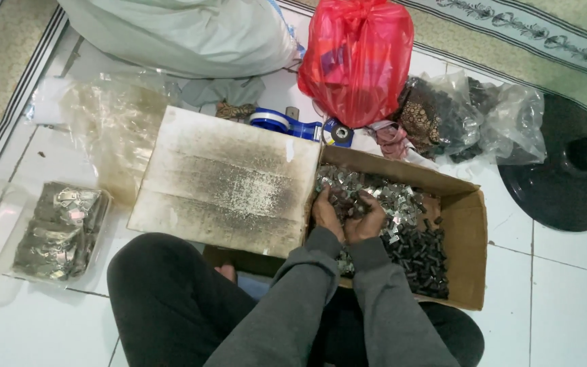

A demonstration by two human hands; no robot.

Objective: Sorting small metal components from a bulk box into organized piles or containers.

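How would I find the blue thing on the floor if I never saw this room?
Start at the big red plastic bag standing at the top of the white tiled floor. Just below its left side, behind the open cardboard box, lies the blue tape dispenser. It is the only bright blue thing there, with a round roll at one end, unlike the crinkly bags around it.

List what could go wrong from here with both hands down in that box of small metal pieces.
1. Both the left hand and right hand dig bare into the shiny metal pieces; their edges might nick skin.
2. Silver pieces and dark pieces share the cardboard box loose, so they could mix further.
3. The red bag leans close behind; a bump might tip it in.
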